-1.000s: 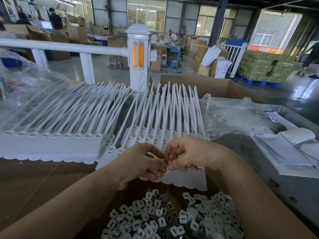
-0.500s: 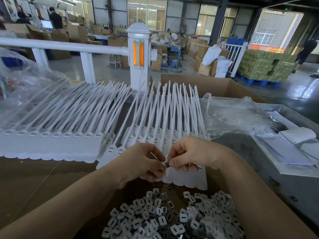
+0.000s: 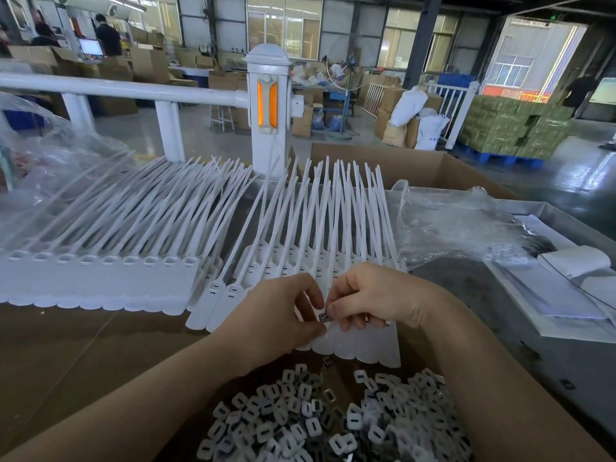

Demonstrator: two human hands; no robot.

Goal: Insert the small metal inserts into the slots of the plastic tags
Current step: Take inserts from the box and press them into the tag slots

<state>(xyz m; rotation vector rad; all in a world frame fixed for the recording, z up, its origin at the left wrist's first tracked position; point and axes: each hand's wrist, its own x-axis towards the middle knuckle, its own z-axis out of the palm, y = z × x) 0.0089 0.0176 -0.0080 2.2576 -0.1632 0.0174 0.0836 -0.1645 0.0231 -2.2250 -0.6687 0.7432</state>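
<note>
A small dark metal insert [image 3: 323,317] sits pinched between the fingertips of both hands, just above the flat heads of the white plastic tags [image 3: 353,341] fanned out at the near middle of the counter [image 3: 83,348]. The left hand [image 3: 276,318] has a narrow grip, thumb and forefinger closed on the insert from the left; the right hand [image 3: 376,298] meets it from the right, fingers curled and pinching the same piece, its lower fingers resting on the tag heads. Whether the insert has entered a slot cannot be told. The long thin tails of these tags splay away from the person. Just to the left lies a second, neater row of white plastic tags [image 3: 100,281], their heads joined in a scalloped strip with open slots along the top. In front of the wrists, a heap of small pale rectangular inserts [image 3: 300,425] fills the near part of a brown cardboard box. Crumpled clear plastic bags [image 3: 460,221] lie to the right of the tags, beside a grey metal tray [image 3: 566,221] holding white sheets. Behind the counter stands a white railing post with orange reflectors [image 3: 266,105], and beyond it a warehouse floor with cardboard cartons, white sacks and a stack of green packs on a blue pallet [image 3: 513,128].
</note>
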